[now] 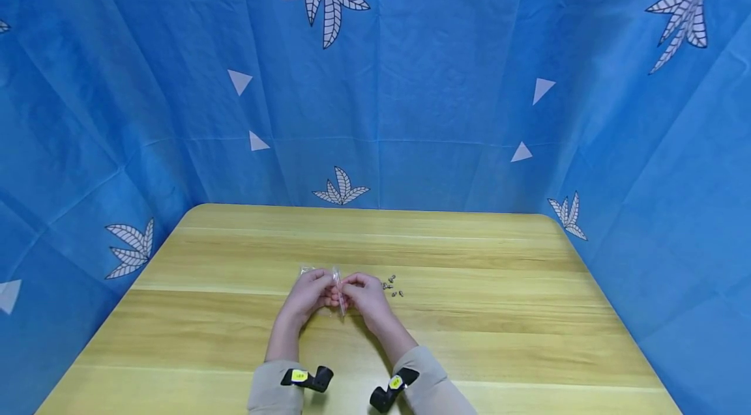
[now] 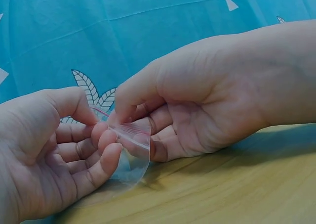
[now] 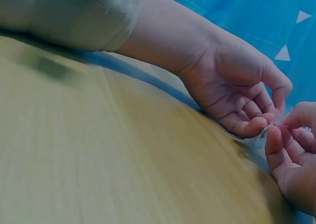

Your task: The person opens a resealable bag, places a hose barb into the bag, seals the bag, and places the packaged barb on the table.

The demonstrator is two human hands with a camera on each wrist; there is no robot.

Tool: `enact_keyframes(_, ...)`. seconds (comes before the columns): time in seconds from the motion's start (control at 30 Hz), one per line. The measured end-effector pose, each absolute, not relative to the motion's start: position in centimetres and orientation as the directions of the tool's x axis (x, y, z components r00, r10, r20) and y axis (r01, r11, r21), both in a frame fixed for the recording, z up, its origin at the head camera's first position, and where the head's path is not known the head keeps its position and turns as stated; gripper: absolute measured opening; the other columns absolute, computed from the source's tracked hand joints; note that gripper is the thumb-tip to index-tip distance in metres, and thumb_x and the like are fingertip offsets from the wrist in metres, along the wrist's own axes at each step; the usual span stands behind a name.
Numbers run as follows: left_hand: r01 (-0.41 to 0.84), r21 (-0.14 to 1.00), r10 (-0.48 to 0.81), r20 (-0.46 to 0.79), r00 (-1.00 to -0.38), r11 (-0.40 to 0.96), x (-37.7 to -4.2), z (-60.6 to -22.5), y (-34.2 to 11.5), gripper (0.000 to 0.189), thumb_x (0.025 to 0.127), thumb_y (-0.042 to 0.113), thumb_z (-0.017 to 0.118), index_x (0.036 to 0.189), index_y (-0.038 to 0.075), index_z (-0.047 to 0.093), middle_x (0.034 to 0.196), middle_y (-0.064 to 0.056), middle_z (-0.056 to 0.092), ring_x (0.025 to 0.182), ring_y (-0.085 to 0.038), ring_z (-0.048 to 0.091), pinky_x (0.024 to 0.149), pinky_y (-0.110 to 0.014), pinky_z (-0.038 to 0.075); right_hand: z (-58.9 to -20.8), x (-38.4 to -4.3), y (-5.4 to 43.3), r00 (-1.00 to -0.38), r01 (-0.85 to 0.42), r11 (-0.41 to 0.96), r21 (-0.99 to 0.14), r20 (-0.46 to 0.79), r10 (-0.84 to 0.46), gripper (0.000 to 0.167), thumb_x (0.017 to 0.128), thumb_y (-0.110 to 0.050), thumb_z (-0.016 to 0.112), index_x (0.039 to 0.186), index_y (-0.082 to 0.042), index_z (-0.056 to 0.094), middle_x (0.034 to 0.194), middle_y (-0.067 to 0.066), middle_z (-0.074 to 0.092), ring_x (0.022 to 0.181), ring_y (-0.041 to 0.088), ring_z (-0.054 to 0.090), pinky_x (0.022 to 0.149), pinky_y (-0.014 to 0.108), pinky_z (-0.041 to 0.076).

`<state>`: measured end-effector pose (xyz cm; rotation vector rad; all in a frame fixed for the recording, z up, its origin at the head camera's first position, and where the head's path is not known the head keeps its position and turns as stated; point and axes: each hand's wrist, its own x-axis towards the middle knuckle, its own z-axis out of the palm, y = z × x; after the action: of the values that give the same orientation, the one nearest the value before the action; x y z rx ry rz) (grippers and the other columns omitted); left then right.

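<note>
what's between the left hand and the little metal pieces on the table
In the head view, going right from the left hand: a clear plastic bag, then the right hand, with the metal pieces just beyond it.

Legible text: none. Two yellow labels bear dark marks, too small to read in the head view. First label (image 1: 299, 376): on the black device (image 1: 321, 380) at the left sleeve (image 1: 271, 391), behind the left fingers (image 2: 94, 174). Second label (image 1: 396, 382): on the black mount (image 1: 382, 399) at the right sleeve (image 1: 437, 390), behind the right fingers (image 2: 129, 104).
</note>
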<state>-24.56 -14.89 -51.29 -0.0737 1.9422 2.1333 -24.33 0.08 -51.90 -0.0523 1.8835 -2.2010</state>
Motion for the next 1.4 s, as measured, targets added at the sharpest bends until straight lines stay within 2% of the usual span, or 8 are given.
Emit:
enact_keyframes(0.2,-0.206,0.975,0.103,-0.197,-0.975,-0.085,-24.5,-51.1,-14.9,0.010,0.089,0.000,0.047,0.087,-0.001,0.056,0.064,0.001,0.056,0.057,-0.010,0.055,0.055,-0.022,0.052,-52.0,-24.3,-0.1,-0.976,0.162,-0.174,-0.971,-0.131,-0.175,0.019,0.080,0.005,0.058,0.097,0.013,0.061,0.072,0.001,0.060,0.060,0.010,0.056,0.054,0.019,0.050)
enact_keyframes(0.33,-0.199,0.976,0.074,-0.193,-0.978,-0.089,-24.5,-50.9,-15.0,0.008,0.087,-0.001,0.047,0.083,0.000,0.054,0.062,0.001,0.054,0.056,-0.010,0.054,0.054,-0.022,0.051,-51.9,-24.2,-0.2,-0.983,0.143,-0.145,-0.979,-0.123,-0.138,0.021,0.080,0.004,0.058,0.098,0.013,0.061,0.072,0.000,0.057,0.062,0.009,0.055,0.054,0.018,0.051)
enact_keyframes(0.6,-0.197,0.978,0.012,-0.197,-0.980,-0.067,-24.3,-50.5,-15.2,0.010,0.087,0.000,0.049,0.090,-0.006,0.057,0.063,-0.001,0.056,0.054,-0.011,0.056,0.053,-0.023,0.052,-51.2,-24.1,0.1,-0.996,0.011,-0.038,-0.999,-0.008,-0.092,0.013,0.082,0.008,0.060,0.093,0.013,0.058,0.073,0.003,0.055,0.058,0.010,0.051,0.051,0.018,0.047)
enact_keyframes(0.73,-0.203,0.977,0.020,-0.202,-0.979,-0.059,-24.2,-50.3,-15.1,0.009,0.088,0.001,0.051,0.089,-0.005,0.058,0.064,0.000,0.057,0.055,-0.011,0.057,0.053,-0.023,0.053,-51.4,-24.1,0.0,-0.989,-0.102,0.033,-0.994,0.097,-0.112,0.013,0.081,0.010,0.062,0.093,0.010,0.057,0.084,0.012,0.059,0.069,0.010,0.052,0.058,0.016,0.048)
enact_keyframes(0.83,-0.205,0.977,0.032,-0.203,-0.979,-0.067,-24.2,-50.2,-15.0,0.009,0.088,0.001,0.051,0.088,-0.003,0.059,0.064,0.000,0.058,0.055,-0.010,0.057,0.054,-0.022,0.053,-51.9,-24.1,-0.1,-0.974,-0.197,0.115,-0.974,0.182,-0.135,0.014,0.081,0.007,0.064,0.094,0.004,0.065,0.094,0.016,0.060,0.080,0.011,0.055,0.069,0.015,0.049)
enact_keyframes(0.93,-0.206,0.976,0.039,-0.203,-0.978,-0.074,-24.1,-50.2,-15.0,0.009,0.089,0.001,0.051,0.089,-0.004,0.059,0.064,0.001,0.058,0.055,-0.010,0.057,0.054,-0.021,0.053,-52.1,-24.0,-0.1,-0.956,-0.277,0.183,-0.943,0.252,-0.150,0.015,0.080,0.005,0.065,0.091,-0.002,0.071,0.096,0.015,0.061,0.087,0.016,0.058,0.077,0.018,0.049)
enact_keyframes(1.27,-0.217,0.975,0.089,-0.212,-0.973,-0.051,-23.9,-49.7,-15.1,0.008,0.088,0.000,0.051,0.087,-0.003,0.058,0.064,0.001,0.058,0.054,-0.009,0.055,0.053,-0.020,0.051,-52.1,-23.8,-0.1,-0.934,-0.351,0.327,-0.877,0.303,-0.191,0.008,0.081,-0.008,0.074,0.088,-0.004,0.074,0.092,0.011,0.068,0.086,0.016,0.060,0.076,0.019,0.052)
enact_keyframes(1.4,-0.224,0.974,0.124,-0.224,-0.967,0.007,-23.8,-49.3,-15.3,0.010,0.088,0.003,0.052,0.088,-0.004,0.059,0.062,0.002,0.055,0.053,-0.008,0.052,0.050,-0.019,0.049,-52.2,-24.0,0.0,-0.911,-0.403,0.345,-0.848,0.335,-0.241,0.009,0.080,-0.004,0.073,0.089,-0.003,0.074,0.091,0.011,0.071,0.084,0.017,0.062,0.075,0.020,0.053)
